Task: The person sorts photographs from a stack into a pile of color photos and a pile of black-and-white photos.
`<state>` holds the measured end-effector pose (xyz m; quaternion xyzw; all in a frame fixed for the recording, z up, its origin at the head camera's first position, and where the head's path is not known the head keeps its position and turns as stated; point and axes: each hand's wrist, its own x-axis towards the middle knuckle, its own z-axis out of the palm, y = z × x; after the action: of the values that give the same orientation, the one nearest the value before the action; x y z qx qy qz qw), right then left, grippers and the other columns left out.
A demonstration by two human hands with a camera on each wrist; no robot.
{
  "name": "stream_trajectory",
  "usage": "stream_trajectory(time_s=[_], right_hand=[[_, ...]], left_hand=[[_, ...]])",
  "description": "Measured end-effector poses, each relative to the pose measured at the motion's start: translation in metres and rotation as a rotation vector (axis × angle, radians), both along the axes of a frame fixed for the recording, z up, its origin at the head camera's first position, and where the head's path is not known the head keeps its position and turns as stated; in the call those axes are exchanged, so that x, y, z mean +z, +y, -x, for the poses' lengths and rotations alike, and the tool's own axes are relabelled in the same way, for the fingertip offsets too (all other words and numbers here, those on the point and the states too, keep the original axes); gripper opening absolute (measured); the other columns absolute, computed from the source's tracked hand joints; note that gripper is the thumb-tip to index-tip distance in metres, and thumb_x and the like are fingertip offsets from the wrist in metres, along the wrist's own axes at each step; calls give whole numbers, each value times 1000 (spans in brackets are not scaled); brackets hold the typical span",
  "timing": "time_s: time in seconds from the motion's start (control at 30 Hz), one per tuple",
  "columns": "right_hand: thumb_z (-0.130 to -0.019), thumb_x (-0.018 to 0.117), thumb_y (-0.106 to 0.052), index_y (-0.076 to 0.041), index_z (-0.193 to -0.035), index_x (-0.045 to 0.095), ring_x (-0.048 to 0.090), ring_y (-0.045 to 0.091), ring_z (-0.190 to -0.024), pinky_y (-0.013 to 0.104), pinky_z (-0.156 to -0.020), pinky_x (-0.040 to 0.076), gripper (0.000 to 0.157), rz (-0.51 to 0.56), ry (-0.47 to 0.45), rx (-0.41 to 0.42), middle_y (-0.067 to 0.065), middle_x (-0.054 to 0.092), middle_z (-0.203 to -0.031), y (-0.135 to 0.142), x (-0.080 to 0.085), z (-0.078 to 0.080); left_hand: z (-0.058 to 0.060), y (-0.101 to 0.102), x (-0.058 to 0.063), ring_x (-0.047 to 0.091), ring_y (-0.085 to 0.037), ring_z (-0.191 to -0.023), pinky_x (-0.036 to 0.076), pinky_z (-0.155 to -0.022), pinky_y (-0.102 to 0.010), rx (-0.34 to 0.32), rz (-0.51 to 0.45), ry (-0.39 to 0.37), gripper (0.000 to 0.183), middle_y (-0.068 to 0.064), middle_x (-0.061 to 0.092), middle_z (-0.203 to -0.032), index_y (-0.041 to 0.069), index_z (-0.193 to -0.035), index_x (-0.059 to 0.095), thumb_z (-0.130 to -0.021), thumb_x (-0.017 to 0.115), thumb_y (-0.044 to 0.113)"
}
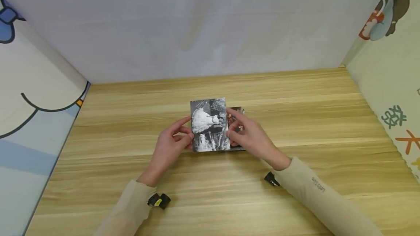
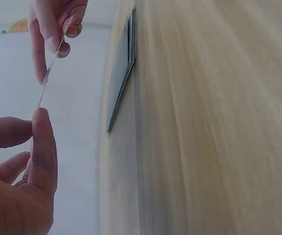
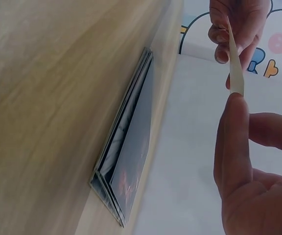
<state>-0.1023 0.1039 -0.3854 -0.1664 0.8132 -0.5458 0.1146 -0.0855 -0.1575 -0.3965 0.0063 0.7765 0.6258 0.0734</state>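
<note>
A black-and-white photo card (image 1: 210, 125) showing a figure in a wide white dress is held up above the table, its picture turned sideways in the head view. My left hand (image 1: 170, 141) pinches its left edge between thumb and fingers. On the opposite edge my right hand (image 1: 251, 134) pinches it the same way. Both wrist views show the card nearly edge-on, as a thin sheet (image 3: 236, 73) apart from the tabletop. Under it lies a small stack of cards (image 1: 237, 119), partly hidden by the held card and right hand; the stack (image 2: 124, 73) is a few layers thick.
The wood-grain table (image 1: 295, 105) meets a pale back wall (image 1: 210, 28). Cartoon-printed panels stand at the left (image 1: 36, 83) and right (image 1: 387, 83). Small black devices (image 1: 159, 201) are strapped at both wrists, over beige sleeves.
</note>
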Motion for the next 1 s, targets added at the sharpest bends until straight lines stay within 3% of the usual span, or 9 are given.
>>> stream_trajectory(time_s=[0.33,0.5,0.7,0.83,1.0], right_hand=[[-96,68,-2,-9,-161,35,72,24,-72,32,-68,64,73,20,9,14,13,66,-96,-16,-2,0],[-96,68,-2,-8,-161,35,72,22,-72,32,-68,64,73,18,13,-13,11,66,-95,-32,-4,15],[-97,69,-4,-9,-161,35,71,20,-70,35,-68,64,73,0,13,-29,9,66,-95,-45,-6,24],[-98,69,-5,-9,-161,34,71,19,-71,33,-68,64,72,-14,17,-39,9,66,-96,-54,-7,31],[-98,69,-7,-7,-162,32,71,20,-71,33,-67,63,74,-41,30,-53,6,66,-95,-65,-6,41]], left_hand=[[-1,-13,-1,68,-13,-80,64,-76,-42,65,42,16,49,-21,65,-109,5,-146,59,-98,63,-3],[22,-28,-5,68,-9,-78,64,-73,-38,57,36,33,47,-21,65,-108,4,-144,60,-98,64,-4],[37,-40,-8,68,-7,-78,64,-73,-34,35,37,48,47,-22,65,-108,0,-144,59,-98,64,-5],[47,-49,-8,68,-9,-80,64,-74,-38,23,53,37,46,-21,64,-108,3,-144,60,-98,65,-2],[62,-60,-5,68,-9,-81,64,-73,-35,9,76,26,45,-21,64,-110,5,-143,62,-99,66,0]])
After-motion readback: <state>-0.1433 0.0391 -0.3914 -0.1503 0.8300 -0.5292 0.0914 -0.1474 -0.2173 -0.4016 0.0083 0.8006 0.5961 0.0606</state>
